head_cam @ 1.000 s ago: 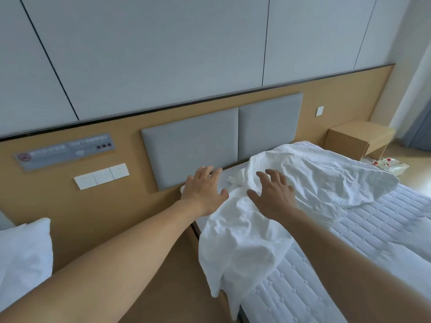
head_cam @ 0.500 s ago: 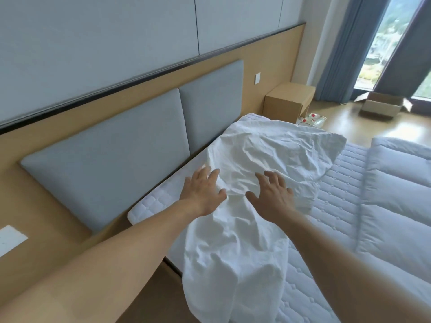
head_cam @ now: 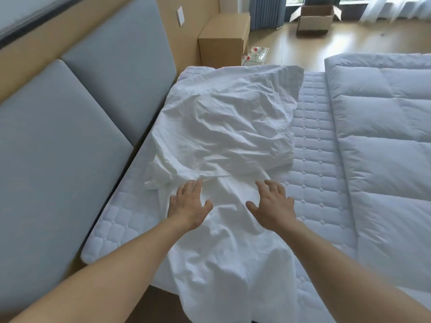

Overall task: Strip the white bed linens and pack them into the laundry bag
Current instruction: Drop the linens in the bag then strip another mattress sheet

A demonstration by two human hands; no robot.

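A crumpled white sheet (head_cam: 224, 127) lies bunched along the head end of the quilted mattress (head_cam: 314, 164), and its near part hangs over the bed's corner toward me. My left hand (head_cam: 189, 206) hovers palm down over the sheet's near part, fingers spread, holding nothing. My right hand (head_cam: 271, 205) is beside it, about a hand's width to the right, also flat with fingers apart. A white duvet (head_cam: 384, 136) lies on the right side of the bed. No laundry bag is in view.
A grey padded headboard (head_cam: 81, 127) runs along the left. A wooden nightstand (head_cam: 221, 40) stands beyond the bed, with a small packet (head_cam: 256, 53) on the floor beside it. An open cardboard box (head_cam: 314, 17) sits on the wooden floor near the curtains.
My view has swung right and down over the bed. Both hands have moved from above the hanging sheet corner to over the sheet on the mattress, still open.
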